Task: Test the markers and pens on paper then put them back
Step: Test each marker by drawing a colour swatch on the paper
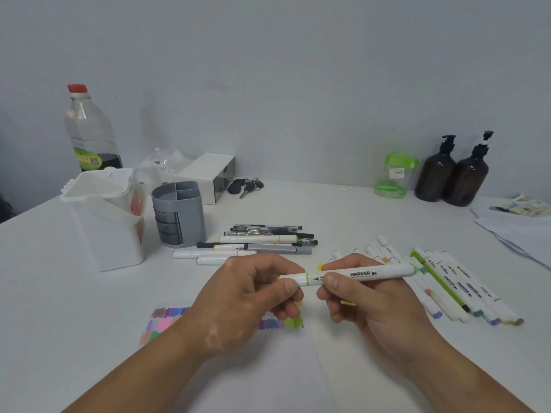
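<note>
Centre frame, over bench [59, 293]: marker [360, 275] held level between both hands. Left hand [247, 296] fingers pinch cap end; right hand [366, 305] fingers clamped round barrel. Likely capping or uncapping, cannot tell which. Paper [167, 321] with colour swatches lower centre, under hands. White bin [104, 234], left: orange-red markers inside. Grey organiser [182, 222] beside it: no pens visible.

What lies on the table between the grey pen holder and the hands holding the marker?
In the head view, a loose pile of black pens and white markers lies there.
</note>
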Demonstrator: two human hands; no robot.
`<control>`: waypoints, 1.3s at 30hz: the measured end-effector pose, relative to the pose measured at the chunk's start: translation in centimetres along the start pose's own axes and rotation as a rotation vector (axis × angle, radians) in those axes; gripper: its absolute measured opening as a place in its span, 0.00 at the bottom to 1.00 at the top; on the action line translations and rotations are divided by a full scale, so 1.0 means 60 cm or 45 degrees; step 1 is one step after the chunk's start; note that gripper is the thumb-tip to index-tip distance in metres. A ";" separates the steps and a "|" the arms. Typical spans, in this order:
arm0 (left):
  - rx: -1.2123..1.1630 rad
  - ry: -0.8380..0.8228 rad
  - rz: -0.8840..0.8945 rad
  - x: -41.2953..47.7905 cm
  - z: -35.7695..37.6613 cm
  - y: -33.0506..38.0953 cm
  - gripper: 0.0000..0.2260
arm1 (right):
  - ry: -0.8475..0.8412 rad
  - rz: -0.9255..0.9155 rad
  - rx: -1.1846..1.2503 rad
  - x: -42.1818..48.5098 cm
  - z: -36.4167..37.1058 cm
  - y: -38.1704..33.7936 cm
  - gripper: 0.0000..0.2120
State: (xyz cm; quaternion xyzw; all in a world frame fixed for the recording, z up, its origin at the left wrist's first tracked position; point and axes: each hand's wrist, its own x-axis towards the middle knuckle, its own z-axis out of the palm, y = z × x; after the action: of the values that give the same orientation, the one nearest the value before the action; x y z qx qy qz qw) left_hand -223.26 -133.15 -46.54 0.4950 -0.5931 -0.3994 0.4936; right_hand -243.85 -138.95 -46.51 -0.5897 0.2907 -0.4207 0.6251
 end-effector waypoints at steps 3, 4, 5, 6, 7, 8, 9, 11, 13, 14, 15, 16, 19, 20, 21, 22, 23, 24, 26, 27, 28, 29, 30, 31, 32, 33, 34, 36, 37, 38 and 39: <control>0.079 0.026 0.017 0.004 -0.004 0.002 0.10 | 0.004 -0.014 -0.034 0.003 -0.001 0.000 0.16; 0.105 0.061 0.013 0.005 -0.007 0.003 0.11 | 0.003 -0.026 -0.037 0.003 -0.004 -0.002 0.18; 0.128 0.107 0.004 0.007 -0.013 0.003 0.11 | 0.001 -0.035 -0.039 0.004 -0.009 -0.006 0.18; 0.150 0.153 -0.014 0.008 -0.019 0.002 0.11 | 0.004 -0.039 -0.056 0.004 -0.014 -0.012 0.18; 0.169 0.194 -0.040 0.008 -0.026 0.002 0.10 | 0.015 -0.035 -0.100 0.004 -0.018 -0.017 0.17; 0.190 0.225 -0.067 0.009 -0.032 0.002 0.10 | 0.029 -0.026 -0.168 0.004 -0.023 -0.021 0.13; 0.218 0.243 -0.090 0.010 -0.035 0.000 0.10 | 0.043 -0.019 -0.250 0.003 -0.024 -0.025 0.08; 0.292 0.224 -0.116 0.011 -0.035 -0.001 0.10 | 0.020 -0.017 -0.453 0.000 -0.019 -0.026 0.03; 0.337 0.157 -0.100 0.012 -0.028 -0.004 0.11 | -0.067 -0.019 -0.726 -0.005 -0.012 -0.018 0.07; 0.363 0.126 -0.087 0.012 -0.024 -0.006 0.12 | -0.106 -0.014 -0.859 -0.008 -0.008 -0.014 0.08; 0.388 0.104 -0.076 0.012 -0.022 -0.007 0.13 | -0.134 0.001 -0.962 -0.010 -0.002 -0.012 0.07; 0.404 0.090 -0.064 0.012 -0.022 -0.009 0.13 | -0.153 0.013 -1.031 -0.011 0.002 -0.011 0.06; 0.492 0.094 -0.035 0.013 -0.025 -0.012 0.12 | -0.119 0.040 -1.202 -0.011 0.013 -0.008 0.05; 0.558 0.140 -0.027 0.015 -0.027 -0.014 0.11 | -0.070 0.057 -1.275 -0.009 0.013 -0.006 0.05; 0.622 0.214 -0.019 0.016 -0.030 -0.016 0.10 | -0.001 0.073 -1.351 -0.006 0.010 -0.005 0.05; 0.673 0.302 -0.014 0.017 -0.033 -0.018 0.09 | 0.073 0.089 -1.426 -0.003 0.006 -0.004 0.05; 0.724 0.391 -0.014 0.018 -0.036 -0.019 0.06 | 0.137 0.109 -1.493 0.000 0.000 -0.003 0.05; 0.785 0.468 -0.020 0.018 -0.039 -0.019 0.04 | 0.185 0.127 -1.548 0.003 -0.006 -0.002 0.05; 0.923 0.562 -0.053 0.019 -0.043 -0.021 0.04 | 0.236 0.135 -1.652 0.010 -0.015 0.004 0.08; 0.982 0.581 -0.067 0.019 -0.045 -0.022 0.04 | 0.248 0.133 -1.705 0.014 -0.017 0.008 0.10; 1.041 0.586 -0.072 0.020 -0.046 -0.022 0.05 | 0.263 0.133 -1.745 0.015 -0.017 0.012 0.11; 1.109 0.584 -0.070 0.022 -0.047 -0.022 0.06 | 0.277 0.133 -1.772 0.016 -0.016 0.015 0.11; 1.183 0.580 -0.067 0.026 -0.049 -0.021 0.07 | 0.286 0.130 -1.788 0.018 -0.016 0.018 0.11; 1.254 0.571 -0.068 0.032 -0.052 -0.021 0.08 | 0.293 0.126 -1.799 0.018 -0.016 0.020 0.11; 1.320 0.550 -0.072 0.041 -0.053 -0.020 0.09 | 0.303 0.123 -1.806 0.019 -0.017 0.021 0.11; 1.389 0.513 -0.073 0.051 -0.054 -0.020 0.11 | 0.314 0.121 -1.810 0.019 -0.019 0.021 0.10; 1.466 0.461 -0.064 0.062 -0.051 -0.020 0.12 | 0.323 0.118 -1.809 0.018 -0.022 0.022 0.09; 1.613 0.339 -0.015 0.083 -0.041 -0.021 0.13 | 0.325 0.106 -1.790 0.017 -0.026 0.021 0.08; 1.659 0.275 0.009 0.092 -0.035 -0.022 0.13 | 0.324 0.102 -1.771 0.016 -0.028 0.021 0.08; 1.692 0.214 0.026 0.100 -0.029 -0.024 0.12 | 0.326 0.098 -1.749 0.015 -0.029 0.021 0.08; 1.722 0.160 0.038 0.107 -0.024 -0.026 0.12 | 0.331 0.095 -1.729 0.015 -0.031 0.021 0.08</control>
State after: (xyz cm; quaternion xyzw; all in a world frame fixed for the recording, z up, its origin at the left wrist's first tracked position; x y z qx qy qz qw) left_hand -221.67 -139.74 -46.55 0.7088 -0.6895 0.0958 0.1142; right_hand -244.79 -140.69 -47.88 -0.7848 0.5824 -0.1909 0.0915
